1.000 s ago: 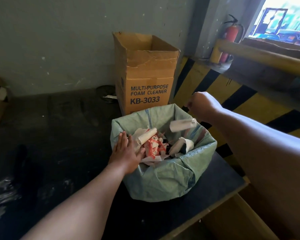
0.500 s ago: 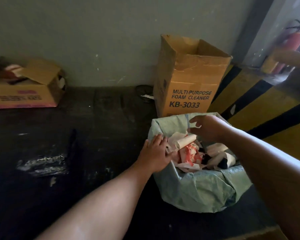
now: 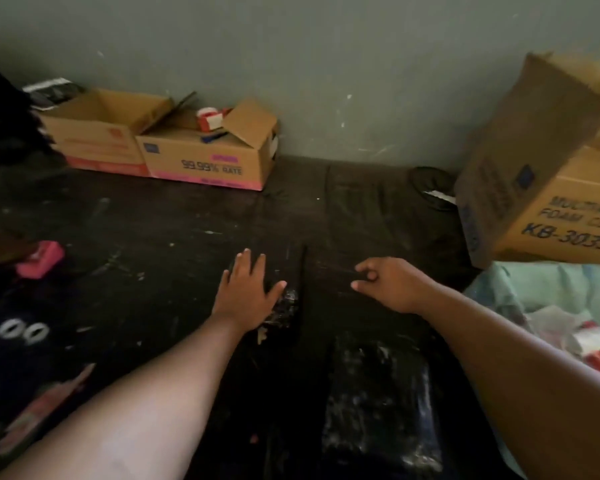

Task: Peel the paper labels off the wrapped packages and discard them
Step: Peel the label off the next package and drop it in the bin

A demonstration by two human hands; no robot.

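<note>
Dark scuffed tabletop [image 3: 187, 220], cardboard boxes [image 3: 205, 157], green sack [image 3: 551, 285], black wrapped package [image 3: 378, 403]

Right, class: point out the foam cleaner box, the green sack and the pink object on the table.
Foam cleaner box [image 3: 548, 188], head view, printed front face.
Green sack [image 3: 534, 289], head view, folded rim.
Pink object [image 3: 40, 259], head view, its top side.

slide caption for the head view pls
Both bare hands, left hand and right hand, reach over black wrapped packages; green discard bag at right.
</note>
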